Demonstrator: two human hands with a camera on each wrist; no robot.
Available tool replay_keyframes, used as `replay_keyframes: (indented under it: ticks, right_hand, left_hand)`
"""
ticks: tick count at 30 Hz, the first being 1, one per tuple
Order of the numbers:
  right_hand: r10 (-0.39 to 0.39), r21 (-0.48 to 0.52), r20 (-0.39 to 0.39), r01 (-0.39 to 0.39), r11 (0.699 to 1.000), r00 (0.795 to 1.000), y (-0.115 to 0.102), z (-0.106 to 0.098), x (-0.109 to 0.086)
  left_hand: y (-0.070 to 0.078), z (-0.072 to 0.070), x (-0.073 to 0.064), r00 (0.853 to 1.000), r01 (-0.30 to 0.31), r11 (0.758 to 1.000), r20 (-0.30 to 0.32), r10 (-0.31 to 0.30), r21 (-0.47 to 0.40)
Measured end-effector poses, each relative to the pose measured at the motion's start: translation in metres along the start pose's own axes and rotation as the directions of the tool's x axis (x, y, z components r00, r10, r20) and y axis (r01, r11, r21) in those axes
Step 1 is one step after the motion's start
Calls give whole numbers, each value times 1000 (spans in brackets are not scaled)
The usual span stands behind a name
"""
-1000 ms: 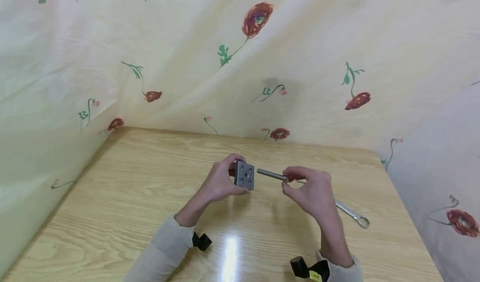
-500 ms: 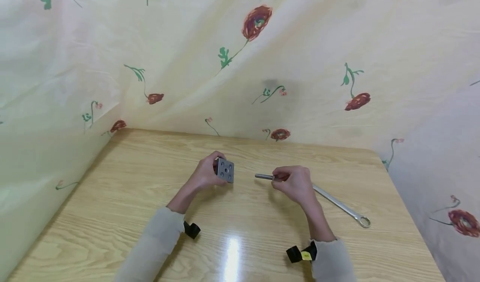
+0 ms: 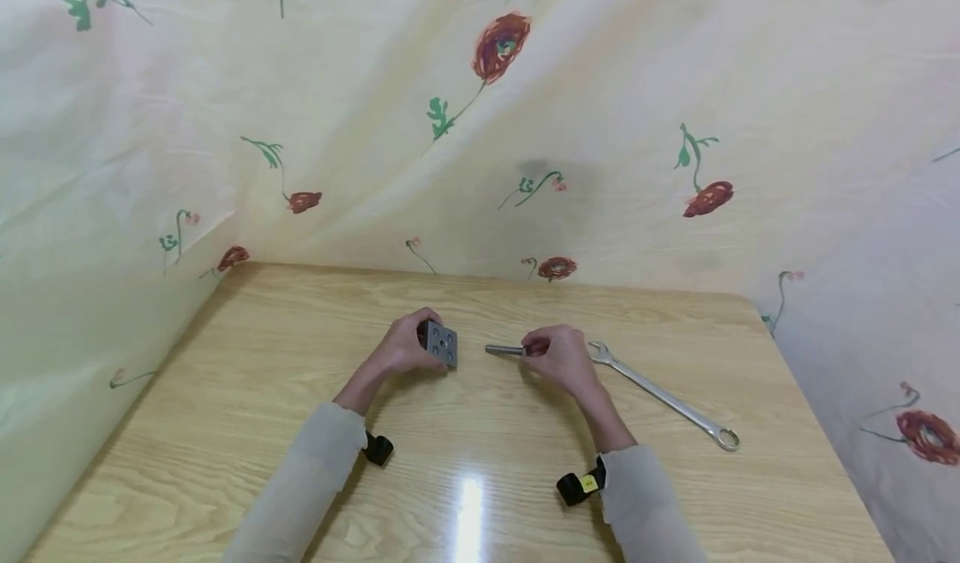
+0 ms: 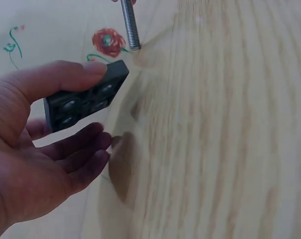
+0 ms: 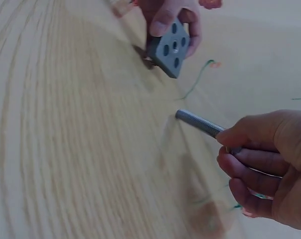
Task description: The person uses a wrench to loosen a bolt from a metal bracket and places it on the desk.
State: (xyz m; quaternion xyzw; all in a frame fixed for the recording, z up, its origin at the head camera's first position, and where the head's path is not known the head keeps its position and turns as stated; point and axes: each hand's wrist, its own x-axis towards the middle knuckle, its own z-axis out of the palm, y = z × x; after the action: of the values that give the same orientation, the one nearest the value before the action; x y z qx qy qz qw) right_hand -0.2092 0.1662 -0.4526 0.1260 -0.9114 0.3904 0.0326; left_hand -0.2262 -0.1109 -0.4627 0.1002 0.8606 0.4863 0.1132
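Note:
A square grey metal plate (image 3: 442,345) with several holes is gripped by its edges in my left hand (image 3: 405,346), its holed face turned toward the right. In the left wrist view the thumb lies on one edge of the plate (image 4: 90,97). Between thumb and fingers of my right hand (image 3: 558,355) is a threaded bolt (image 3: 504,350), pinched at its head end. The shaft of the bolt (image 5: 198,122) points left at the plate, with a gap between them. Both hands are over the wooden table.
A combination wrench (image 3: 667,396) lies on the table (image 3: 300,338) just right of my right hand, slanting toward the front right. Flower-patterned cloth (image 3: 375,130) hangs behind the table and along its sides.
Both hands have shifted left, carrying the plate and the bolt, which remain apart. The wrench, partly covered by the right hand before, now shows its whole length.

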Motion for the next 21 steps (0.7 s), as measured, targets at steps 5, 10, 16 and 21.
replay_keyframes:
  ticks: [5,10,16,21]
  right_hand:
    - [46,-52,20,-45,998,999,1,9,5]
    - [112,-88,34,-109,990,993,8,14,5]
    - [108,-68,24,-106,992,994,12,13,6]
    - [106,-72,29,-103,992,994,12,13,8]
  left_hand:
    - [-4,-2,5,1000,-15,998,23,14,54]
    - [-6,-5,7,1000,0,993,13,-1,122]
    - [-8,-9,6,999,35,978,-5,-35,204]
    - [-8,-10,7,999,44,957,-4,-45,288]
